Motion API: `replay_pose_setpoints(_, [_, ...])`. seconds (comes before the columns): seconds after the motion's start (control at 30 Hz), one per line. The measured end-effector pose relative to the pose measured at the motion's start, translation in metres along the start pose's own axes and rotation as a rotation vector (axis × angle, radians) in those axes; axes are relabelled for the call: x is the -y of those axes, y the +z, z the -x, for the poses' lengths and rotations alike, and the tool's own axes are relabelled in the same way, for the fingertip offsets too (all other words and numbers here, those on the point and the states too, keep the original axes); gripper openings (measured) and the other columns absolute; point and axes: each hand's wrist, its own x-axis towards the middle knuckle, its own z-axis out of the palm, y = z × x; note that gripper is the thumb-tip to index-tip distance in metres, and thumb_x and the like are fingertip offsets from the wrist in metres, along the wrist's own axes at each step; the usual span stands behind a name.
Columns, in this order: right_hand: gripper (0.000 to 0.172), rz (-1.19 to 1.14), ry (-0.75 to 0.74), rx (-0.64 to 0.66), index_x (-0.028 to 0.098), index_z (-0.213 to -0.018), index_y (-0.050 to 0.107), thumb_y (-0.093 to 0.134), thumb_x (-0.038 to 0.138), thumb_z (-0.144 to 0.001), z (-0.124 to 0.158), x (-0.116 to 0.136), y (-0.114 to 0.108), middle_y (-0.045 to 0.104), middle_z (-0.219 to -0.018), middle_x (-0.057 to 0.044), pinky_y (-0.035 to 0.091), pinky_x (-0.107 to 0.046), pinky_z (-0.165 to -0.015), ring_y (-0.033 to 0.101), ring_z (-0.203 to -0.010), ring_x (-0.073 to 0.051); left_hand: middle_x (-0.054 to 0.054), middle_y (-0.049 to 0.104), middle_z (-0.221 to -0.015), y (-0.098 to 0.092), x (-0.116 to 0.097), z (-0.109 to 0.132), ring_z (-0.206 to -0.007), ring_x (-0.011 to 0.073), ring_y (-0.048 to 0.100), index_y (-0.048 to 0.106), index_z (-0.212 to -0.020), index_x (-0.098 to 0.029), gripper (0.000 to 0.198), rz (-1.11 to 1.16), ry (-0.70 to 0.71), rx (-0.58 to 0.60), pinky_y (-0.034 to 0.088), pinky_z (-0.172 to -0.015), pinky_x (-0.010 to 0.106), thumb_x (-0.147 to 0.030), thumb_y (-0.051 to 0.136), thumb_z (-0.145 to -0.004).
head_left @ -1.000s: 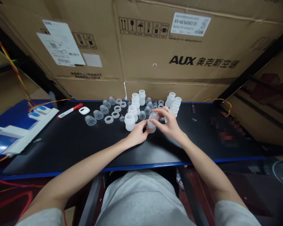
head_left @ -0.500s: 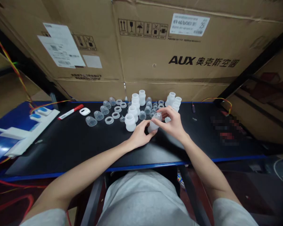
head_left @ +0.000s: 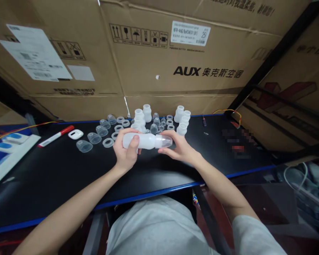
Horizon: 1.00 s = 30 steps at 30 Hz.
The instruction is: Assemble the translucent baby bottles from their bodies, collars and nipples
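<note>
A white baby bottle [head_left: 145,141] lies sideways in the air above the near part of the black table. My left hand [head_left: 124,153] is wrapped round its body, the thumb across the front. At the bottle's right end is a clear dome cap [head_left: 166,141]; my right hand [head_left: 184,148] closes round it with thumb and fingers. Just behind the hands stand several open white bottles [head_left: 146,114] without caps. Among them are small clear domes [head_left: 154,128] and rings [head_left: 169,126]. To the left lie larger clear caps [head_left: 84,146] and pale rings [head_left: 108,142].
A red and white marker [head_left: 57,136] and a small white case [head_left: 76,134] lie at the left, near a white power strip [head_left: 16,152]. More bottles [head_left: 182,128] stand right of centre. A large cardboard box [head_left: 138,71] walls off the back of the table [head_left: 77,184].
The bottle has gone from upright near the table to sideways and raised. My left hand has shifted left round its body, the right stays at the capped end. The view has swung right.
</note>
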Motion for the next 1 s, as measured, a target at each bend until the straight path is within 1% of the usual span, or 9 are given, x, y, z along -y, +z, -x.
replay_pose_setpoints(0.13, [0.050,0.140,-0.096,-0.022,0.019,-0.142,0.058,0.072,0.051,-0.105,0.003,0.005,0.000,0.077,-0.116,-0.014,0.062,-0.037,-0.078,0.075,-0.089,-0.025,-0.001,0.075,-0.087,-0.001,0.001,0.006,-0.044,0.0083,0.058,0.067,-0.106,-0.020,0.036,-0.061,-0.006,0.026,0.044,-0.040,0.021,-0.054,0.075,-0.100])
replay_pose_setpoints(0.37, [0.045,0.121,-0.146,0.070,0.018,-0.137,0.060,0.066,0.050,-0.106,0.008,0.012,0.002,0.076,-0.099,-0.009,0.056,-0.034,-0.067,0.068,-0.073,-0.021,0.004,0.075,-0.088,-0.003,0.010,0.019,-0.076,0.0210,0.074,0.065,-0.104,-0.021,0.032,-0.205,0.225,0.027,0.062,-0.068,0.035,-0.053,0.066,-0.103])
replay_pose_setpoints(0.5, [0.043,-0.058,-0.031,0.131,0.018,-0.129,0.066,0.071,0.051,-0.101,0.009,0.010,-0.001,0.070,-0.084,-0.002,0.049,-0.029,-0.057,0.056,-0.060,-0.015,0.004,0.073,-0.088,-0.005,0.014,0.020,-0.080,0.0232,0.074,0.063,-0.108,-0.022,0.023,-0.228,0.430,0.040,0.062,-0.074,0.041,-0.044,0.066,-0.102])
replay_pose_setpoints(0.6, [0.042,-0.240,0.096,0.121,0.019,-0.120,0.071,0.079,0.052,-0.096,0.005,0.009,0.001,0.065,-0.078,0.001,0.046,-0.027,-0.055,0.054,-0.059,-0.013,0.005,0.072,-0.091,-0.004,0.014,0.020,-0.083,0.0236,0.074,0.062,-0.113,-0.023,0.024,-0.257,0.481,0.050,0.062,-0.075,0.042,-0.045,0.066,-0.104])
replay_pose_setpoints(0.67, [0.047,-0.452,0.221,0.071,0.020,-0.118,0.072,0.083,0.058,-0.092,0.002,0.008,0.006,0.066,-0.077,0.000,0.047,-0.028,-0.054,0.056,-0.058,-0.014,0.006,0.071,-0.099,-0.001,0.015,0.023,-0.089,0.0248,0.075,0.060,-0.122,-0.024,0.031,-0.255,0.510,0.049,0.063,-0.080,0.044,-0.047,0.068,-0.103])
replay_pose_setpoints(0.73, [0.057,-0.685,0.321,-0.044,0.022,-0.116,0.073,0.087,0.067,-0.085,-0.002,0.004,0.013,0.069,-0.080,-0.001,0.049,-0.030,-0.052,0.058,-0.058,-0.016,0.010,0.070,-0.117,0.006,0.018,0.028,-0.104,0.0280,0.076,0.054,-0.141,-0.025,0.051,-0.242,0.569,0.079,0.065,-0.086,0.048,-0.048,0.074,-0.100])
replay_pose_setpoints(0.8, [0.061,-0.805,0.337,-0.215,0.023,-0.108,0.075,0.090,0.073,-0.077,-0.006,-0.002,0.014,0.072,-0.086,-0.004,0.054,-0.033,-0.056,0.063,-0.064,-0.019,0.016,0.063,-0.138,0.011,0.023,0.035,-0.124,0.0338,0.073,0.041,-0.159,-0.026,0.078,-0.259,0.624,0.205,0.066,-0.095,0.051,-0.045,0.081,-0.096])
replay_pose_setpoints(0.87, [0.061,-0.767,0.305,-0.386,0.023,-0.101,0.077,0.091,0.074,-0.073,-0.009,-0.010,0.006,0.075,-0.096,-0.007,0.059,-0.037,-0.065,0.069,-0.076,-0.023,0.020,0.057,-0.151,0.014,0.028,0.039,-0.139,0.0383,0.066,0.028,-0.170,-0.027,0.093,-0.325,0.595,0.433,0.064,-0.105,0.056,-0.042,0.082,-0.096])
replay_pose_setpoints(1.0, [0.065,-0.426,0.242,-0.739,0.024,-0.118,0.075,0.078,0.079,-0.082,-0.016,-0.036,-0.042,0.075,-0.107,-0.010,0.063,-0.044,-0.086,0.075,-0.097,-0.030,0.023,0.053,-0.165,0.010,0.033,0.041,-0.152,0.0402,0.056,0.023,-0.177,-0.024,0.091,-0.486,0.350,0.905,0.052,-0.123,0.062,-0.046,0.073,-0.104])
